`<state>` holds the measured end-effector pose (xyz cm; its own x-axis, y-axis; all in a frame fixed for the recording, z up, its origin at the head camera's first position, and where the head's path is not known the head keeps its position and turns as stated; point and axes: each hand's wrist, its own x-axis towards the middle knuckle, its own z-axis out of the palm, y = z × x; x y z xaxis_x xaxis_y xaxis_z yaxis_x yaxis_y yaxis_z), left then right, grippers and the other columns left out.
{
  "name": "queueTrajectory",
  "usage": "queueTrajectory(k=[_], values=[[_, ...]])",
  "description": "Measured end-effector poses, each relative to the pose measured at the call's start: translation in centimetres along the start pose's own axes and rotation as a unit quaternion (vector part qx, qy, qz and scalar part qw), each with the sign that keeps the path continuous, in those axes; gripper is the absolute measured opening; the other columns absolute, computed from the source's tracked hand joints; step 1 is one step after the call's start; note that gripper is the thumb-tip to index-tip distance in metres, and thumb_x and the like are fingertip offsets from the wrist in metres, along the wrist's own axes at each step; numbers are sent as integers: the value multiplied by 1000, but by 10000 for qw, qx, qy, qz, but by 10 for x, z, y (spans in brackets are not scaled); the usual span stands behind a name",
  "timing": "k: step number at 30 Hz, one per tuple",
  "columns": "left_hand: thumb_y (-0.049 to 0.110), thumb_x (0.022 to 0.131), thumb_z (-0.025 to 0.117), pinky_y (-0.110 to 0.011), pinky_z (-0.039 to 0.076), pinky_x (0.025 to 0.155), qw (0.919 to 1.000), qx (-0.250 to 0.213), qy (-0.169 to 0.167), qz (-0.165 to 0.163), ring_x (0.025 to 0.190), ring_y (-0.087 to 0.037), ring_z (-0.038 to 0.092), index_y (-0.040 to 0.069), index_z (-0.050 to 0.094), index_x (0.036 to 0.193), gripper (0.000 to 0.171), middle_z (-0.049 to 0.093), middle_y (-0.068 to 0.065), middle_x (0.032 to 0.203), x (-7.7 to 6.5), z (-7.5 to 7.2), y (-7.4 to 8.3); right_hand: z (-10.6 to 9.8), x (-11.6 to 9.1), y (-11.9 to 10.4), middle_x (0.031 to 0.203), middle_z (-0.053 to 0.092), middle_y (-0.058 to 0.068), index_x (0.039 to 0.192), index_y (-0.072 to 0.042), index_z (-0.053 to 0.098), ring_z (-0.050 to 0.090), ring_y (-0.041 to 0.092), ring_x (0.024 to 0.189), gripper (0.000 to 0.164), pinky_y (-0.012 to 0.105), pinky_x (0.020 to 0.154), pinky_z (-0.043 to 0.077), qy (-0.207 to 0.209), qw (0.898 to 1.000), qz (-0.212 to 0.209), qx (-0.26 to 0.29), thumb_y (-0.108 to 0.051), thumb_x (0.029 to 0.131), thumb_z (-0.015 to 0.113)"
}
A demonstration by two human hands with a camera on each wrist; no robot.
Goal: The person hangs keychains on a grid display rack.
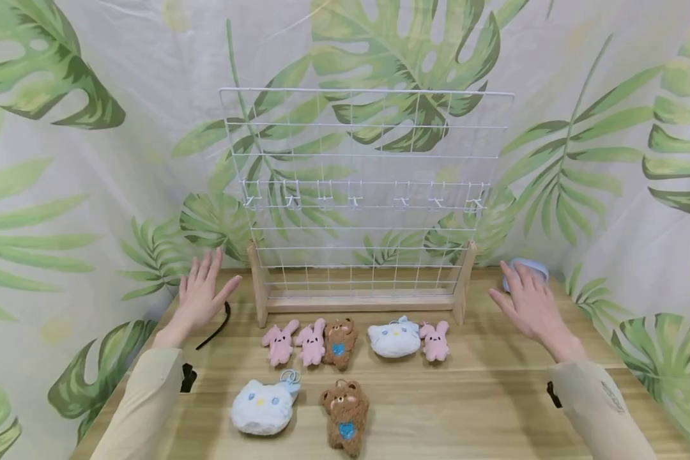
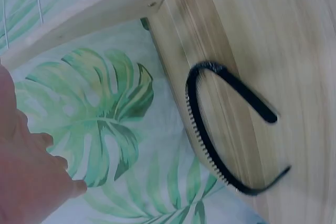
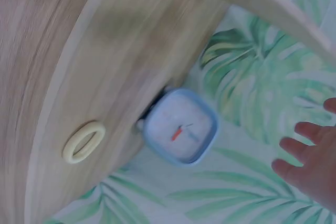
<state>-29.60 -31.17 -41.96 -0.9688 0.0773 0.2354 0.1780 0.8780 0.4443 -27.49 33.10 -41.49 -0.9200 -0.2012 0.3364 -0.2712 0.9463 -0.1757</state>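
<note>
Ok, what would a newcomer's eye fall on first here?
Probably the white wire grid standing at the back of the table, a row of bare hooks across it. In front lie plush toys: three pink rabbits, two brown bears and two white cats. The open left hand and right hand frame the grid, one on either side.

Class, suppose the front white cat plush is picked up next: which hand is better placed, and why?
Probably the left hand: it is empty and closer to the front white cat plush, which lies on the person's left. The right hand, also empty, is farther away.
</note>
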Motion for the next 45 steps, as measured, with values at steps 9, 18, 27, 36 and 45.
queueTrajectory(k=[9,18,27,36,45], values=[[49,105,41,-69,3,118,9953,-901,-69,341,152,-49,-5,7,-12,158,86,-6,-25,165,11,1,8,-1,-8,-40,143,48,29,144,3,44,44,49,132,58,65,106,37,-337,9950,-118,935,-41,107,37],[51,102,46,-67,9,120,9905,-1334,-250,213,152,-49,2,3,-7,158,91,-3,-26,165,19,5,14,17,2,-73,122,65,25,128,9,57,65,39,110,43,50,91,56,-752,9732,-428,2129,-26,105,49],[53,100,51,-65,16,120,9803,-1948,-308,-68,153,-45,7,7,-5,160,94,0,-21,167,27,14,18,44,28,-87,118,68,23,125,7,60,64,37,111,40,50,96,52,-1534,9616,-119,2275,-25,103,53],[43,98,59,-55,26,121,9608,-2755,-235,-202,151,-43,21,1,5,159,92,15,-24,164,29,25,21,65,37,-94,108,69,23,114,8,65,66,34,97,31,46,83,55,-1617,9700,266,1794,-17,99,54],[27,100,60,-53,27,121,9448,-3247,-310,-295,150,-42,24,-4,12,157,81,22,-28,161,29,40,19,80,40,-98,88,67,17,102,7,66,57,21,73,24,28,60,44,-1712,9727,707,1397,-13,94,55]])
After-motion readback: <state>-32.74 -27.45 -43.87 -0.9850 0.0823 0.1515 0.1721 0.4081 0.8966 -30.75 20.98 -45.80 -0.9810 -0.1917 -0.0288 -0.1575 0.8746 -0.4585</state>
